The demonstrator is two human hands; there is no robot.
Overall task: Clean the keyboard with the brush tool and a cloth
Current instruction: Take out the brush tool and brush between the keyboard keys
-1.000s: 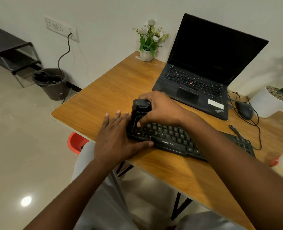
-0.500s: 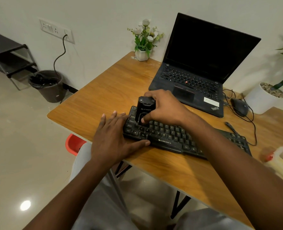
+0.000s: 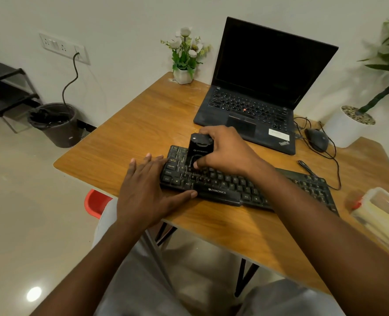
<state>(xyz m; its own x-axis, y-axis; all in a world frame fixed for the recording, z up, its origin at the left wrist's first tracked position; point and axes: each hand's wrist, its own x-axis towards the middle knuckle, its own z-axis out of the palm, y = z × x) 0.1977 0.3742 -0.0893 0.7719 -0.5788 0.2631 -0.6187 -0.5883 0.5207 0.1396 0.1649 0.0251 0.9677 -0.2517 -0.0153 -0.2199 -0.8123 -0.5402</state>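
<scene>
A black Zebronics keyboard [image 3: 232,185] lies across the near part of the wooden table [image 3: 143,124]. My right hand [image 3: 225,151] grips a black block-shaped brush tool [image 3: 199,149] that stands on the keys near the keyboard's left end. My left hand [image 3: 148,190] lies flat with straight fingers against the keyboard's left edge, its thumb along the front edge. No cloth is in view.
An open black laptop [image 3: 257,92] stands behind the keyboard, a white flower pot [image 3: 184,75] to its left. A black mouse [image 3: 317,139] with cable and a white plant pot [image 3: 346,128] sit at the right. A clear plastic box [image 3: 382,220] is at the right edge. A bin [image 3: 56,124] stands on the floor.
My right hand has slid the brush tool a little to the right along the keys. My left hand stays at the keyboard's left end. The camera has shifted slightly.
</scene>
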